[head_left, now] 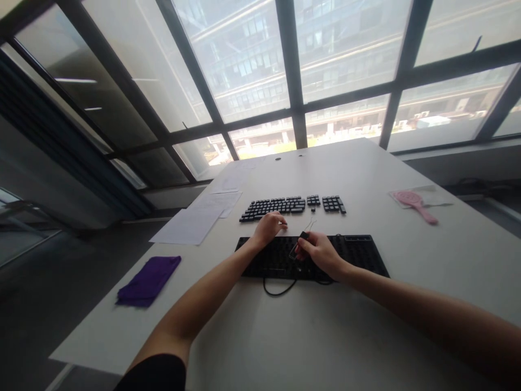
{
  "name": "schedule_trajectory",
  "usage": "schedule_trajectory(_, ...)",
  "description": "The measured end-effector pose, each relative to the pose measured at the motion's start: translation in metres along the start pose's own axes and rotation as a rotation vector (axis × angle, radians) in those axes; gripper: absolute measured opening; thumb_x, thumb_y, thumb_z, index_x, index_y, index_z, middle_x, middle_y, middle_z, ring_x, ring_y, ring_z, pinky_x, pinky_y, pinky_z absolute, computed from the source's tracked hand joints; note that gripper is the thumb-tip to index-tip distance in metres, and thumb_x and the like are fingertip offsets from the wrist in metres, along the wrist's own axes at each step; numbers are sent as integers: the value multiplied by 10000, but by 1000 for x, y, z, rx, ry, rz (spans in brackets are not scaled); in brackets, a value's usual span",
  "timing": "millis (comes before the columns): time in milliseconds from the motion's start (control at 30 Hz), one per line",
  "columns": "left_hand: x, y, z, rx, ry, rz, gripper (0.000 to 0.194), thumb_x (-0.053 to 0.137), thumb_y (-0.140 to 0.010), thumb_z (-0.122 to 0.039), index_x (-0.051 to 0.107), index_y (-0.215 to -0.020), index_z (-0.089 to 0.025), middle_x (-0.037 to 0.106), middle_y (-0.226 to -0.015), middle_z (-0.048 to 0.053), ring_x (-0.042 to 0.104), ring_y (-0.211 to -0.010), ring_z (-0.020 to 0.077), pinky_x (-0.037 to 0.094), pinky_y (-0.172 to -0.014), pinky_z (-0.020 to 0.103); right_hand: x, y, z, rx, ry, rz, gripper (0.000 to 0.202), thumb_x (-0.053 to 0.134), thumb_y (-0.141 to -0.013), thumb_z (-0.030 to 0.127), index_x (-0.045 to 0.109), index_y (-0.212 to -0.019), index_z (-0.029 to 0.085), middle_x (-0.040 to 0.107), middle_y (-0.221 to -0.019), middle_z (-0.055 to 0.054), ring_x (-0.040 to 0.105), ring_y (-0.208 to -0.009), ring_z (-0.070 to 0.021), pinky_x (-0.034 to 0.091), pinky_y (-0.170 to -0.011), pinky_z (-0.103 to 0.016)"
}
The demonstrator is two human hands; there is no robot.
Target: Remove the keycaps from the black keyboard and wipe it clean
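Observation:
A black keyboard base (358,255) without keycaps lies in front of me, its cable (279,293) looping out at the near edge. Beyond it, black keycaps (277,206) are laid out in keyboard order in separate blocks. My right hand (319,252) is closed around a small puller tool (304,235) with thin wire prongs, held over the middle of the base. My left hand (269,228) hovers at the far edge of the base, near the keycaps, its fingers curled together; a small dark thing seems to be at the fingertips.
White paper sheets (189,220) lie at the left, with a folded purple cloth (150,279) nearer me. At the right, a pink hairbrush or hand mirror (414,202) rests on a clear bag. Windows stand behind the white table (264,342).

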State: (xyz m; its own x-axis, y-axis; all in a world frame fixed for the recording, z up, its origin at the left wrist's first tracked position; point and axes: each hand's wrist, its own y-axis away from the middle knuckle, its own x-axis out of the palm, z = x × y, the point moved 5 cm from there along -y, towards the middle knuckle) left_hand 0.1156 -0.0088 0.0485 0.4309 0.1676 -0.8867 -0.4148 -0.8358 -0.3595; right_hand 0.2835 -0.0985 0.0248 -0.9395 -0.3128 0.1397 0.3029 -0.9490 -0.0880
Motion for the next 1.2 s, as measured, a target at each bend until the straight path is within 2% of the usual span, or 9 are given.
schedule_trajectory(167, 1, -14, 10, -8, -66, -23, 23, 784, -752, -203, 768, -757, -217, 683, -836, 44, 593, -894, 219, 471, -806, 332, 1, 0, 3, 13, 1, 20, 293, 644, -825, 428, 583, -713, 165, 652, -647, -28, 623, -547, -153, 505, -532, -268)
schedule_trajectory(333, 3, -25, 17, -1, -86, -63, 38, 796, -749, -229, 759, -743, -224, 673, -939, 35, 548, -968, 224, 464, -865, 339, 2, 0, 3, 8, 11, 40, 262, 621, -842, 392, 585, -717, 165, 652, -652, -28, 622, -555, -151, 498, -530, -257)
schedule_trajectory(533, 3, -25, 20, -8, -92, -99, 70, 810, -737, -245, 746, -748, -217, 653, -962, 34, 528, -970, 228, 454, -896, 359, 2, 0, 2, 3, 9, 42, 223, 596, -856, 342, 597, -731, 157, 655, -652, -25, 615, -541, -145, 499, -532, -261)
schedule_trajectory(900, -2, -24, 18, -21, -77, -110, 99, 827, -711, -221, 739, -754, -207, 650, -948, 43, 529, -958, 230, 458, -875, 357, 2, 0, 3, 8, -8, 26, 231, 616, -845, 341, 601, -710, 155, 657, -632, -30, 615, -532, -149, 500, -515, -263)
schedule_trajectory(1067, -20, -17, 5, -30, -55, -141, 103, 805, -741, -215, 733, -813, -194, 651, -970, 54, 551, -982, 231, 445, -914, 378, -2, 0, 7, 14, -32, 6, 250, 618, -847, 367, 597, -713, 157, 653, -643, -34, 612, -550, -151, 494, -535, -263)
schedule_trajectory(1200, -36, 9, -28, 4, 25, -149, 38, 687, -848, -211, 716, -867, -197, 669, -952, 50, 582, -969, 224, 434, -946, 392, -7, 2, 25, -106, 117, 59, 208, 572, -873, 304, 593, -719, 166, 647, -655, -23, 597, -589, -153, 472, -575, -265)
